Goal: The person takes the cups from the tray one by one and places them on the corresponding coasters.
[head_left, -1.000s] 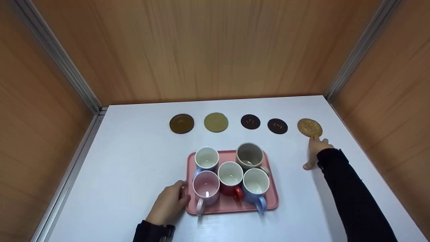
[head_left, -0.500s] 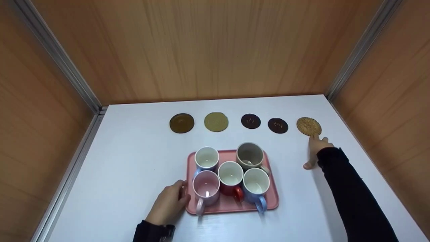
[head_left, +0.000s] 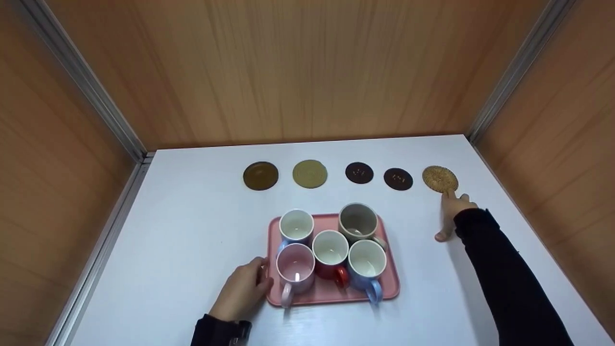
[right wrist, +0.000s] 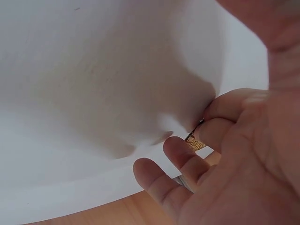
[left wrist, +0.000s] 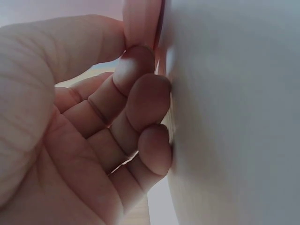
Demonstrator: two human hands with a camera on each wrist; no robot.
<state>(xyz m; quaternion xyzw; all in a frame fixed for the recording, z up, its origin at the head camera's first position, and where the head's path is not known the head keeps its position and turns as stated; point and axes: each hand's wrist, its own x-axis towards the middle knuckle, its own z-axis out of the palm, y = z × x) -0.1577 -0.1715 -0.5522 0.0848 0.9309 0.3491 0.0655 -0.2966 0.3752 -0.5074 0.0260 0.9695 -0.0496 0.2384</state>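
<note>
My left hand [head_left: 244, 288] pinches the left rim of a pink tray [head_left: 331, 294], its thumb above and curled fingers below in the left wrist view. On the tray stand several mugs: a pink mug [head_left: 295, 266], a red mug [head_left: 329, 254], a grey mug [head_left: 357, 223] and two light blue mugs, one at back left [head_left: 296, 228], one at front right [head_left: 366, 264]. At the far right, extended fingers of my right hand [head_left: 454, 211] touch the near edge of a round golden woven coaster [head_left: 440, 179]. Only a sliver of that coaster shows in the right wrist view.
Left of the golden coaster, a row of round coasters lies on the white table [head_left: 192, 216]: two dark brown ones [head_left: 359, 173], an olive green one [head_left: 310, 174] and a brown one [head_left: 261, 176]. Wooden panels [head_left: 307, 72] enclose the back and sides.
The golden coaster has slid slightly left and toward the back under the fingertips of my right hand. My left hand, the tray and the mugs have stayed put.
</note>
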